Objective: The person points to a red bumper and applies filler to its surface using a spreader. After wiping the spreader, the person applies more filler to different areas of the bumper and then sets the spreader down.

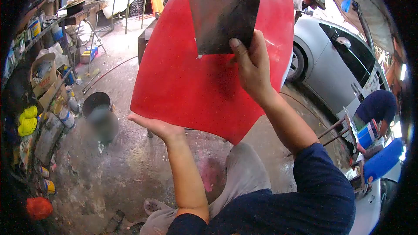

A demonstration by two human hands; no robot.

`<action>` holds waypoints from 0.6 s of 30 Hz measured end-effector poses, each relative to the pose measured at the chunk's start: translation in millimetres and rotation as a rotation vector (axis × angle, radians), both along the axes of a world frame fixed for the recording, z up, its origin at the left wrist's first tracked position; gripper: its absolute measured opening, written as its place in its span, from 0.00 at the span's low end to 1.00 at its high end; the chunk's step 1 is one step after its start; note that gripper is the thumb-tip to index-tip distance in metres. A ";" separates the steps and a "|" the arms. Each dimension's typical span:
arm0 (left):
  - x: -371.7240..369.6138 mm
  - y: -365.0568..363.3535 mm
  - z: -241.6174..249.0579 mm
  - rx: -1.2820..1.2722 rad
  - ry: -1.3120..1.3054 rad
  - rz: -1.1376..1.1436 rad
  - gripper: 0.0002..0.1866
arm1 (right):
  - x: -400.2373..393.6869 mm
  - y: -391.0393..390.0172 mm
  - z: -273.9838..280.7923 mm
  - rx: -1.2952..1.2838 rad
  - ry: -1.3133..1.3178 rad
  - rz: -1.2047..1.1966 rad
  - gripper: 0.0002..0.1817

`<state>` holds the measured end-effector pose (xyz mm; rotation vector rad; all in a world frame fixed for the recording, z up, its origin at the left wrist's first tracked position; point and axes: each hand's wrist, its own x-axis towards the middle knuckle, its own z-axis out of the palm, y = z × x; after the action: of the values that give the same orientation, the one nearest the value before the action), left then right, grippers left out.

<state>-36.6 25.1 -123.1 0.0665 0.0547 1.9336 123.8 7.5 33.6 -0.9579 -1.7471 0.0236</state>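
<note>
A large red panel (174,78) with whitish patches at its top fills the upper middle of the view. Over it, my right hand (254,63) pinches a dark, thin sheet (224,17) by its lower right corner, thumb on top. The sheet hides part of the panel. My left hand (154,126) is at the panel's lower left edge, palm up with fingers stretched out under or against the rim; whether it bears weight I cannot tell.
A dark bucket (96,104) stands on the floor at the left, near shelves of cans and a cardboard box (43,76). A silver car (326,61) is at the right, with a crouching person (379,109) and a blue container (383,161) near it.
</note>
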 end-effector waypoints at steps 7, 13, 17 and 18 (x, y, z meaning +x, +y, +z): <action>0.7 -0.3 2.3 -0.038 0.017 0.025 0.53 | 5.8 -0.2 -0.7 -0.086 0.165 0.096 0.13; 1.6 -2.2 3.7 -0.067 0.015 0.019 0.53 | 5.7 -3.7 -1.2 -0.085 0.159 0.088 0.13; 0.2 1.6 -0.4 -0.061 0.009 0.019 0.52 | -2.6 -8.3 5.2 -0.124 0.245 0.152 0.12; 0.9 2.8 -3.2 -0.049 0.008 0.017 0.52 | 1.8 -3.2 -2.0 -0.154 0.172 0.107 0.12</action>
<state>-35.7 27.9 -126.3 0.0413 0.1082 1.9476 125.7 4.3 31.5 -0.9432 -1.6522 0.3049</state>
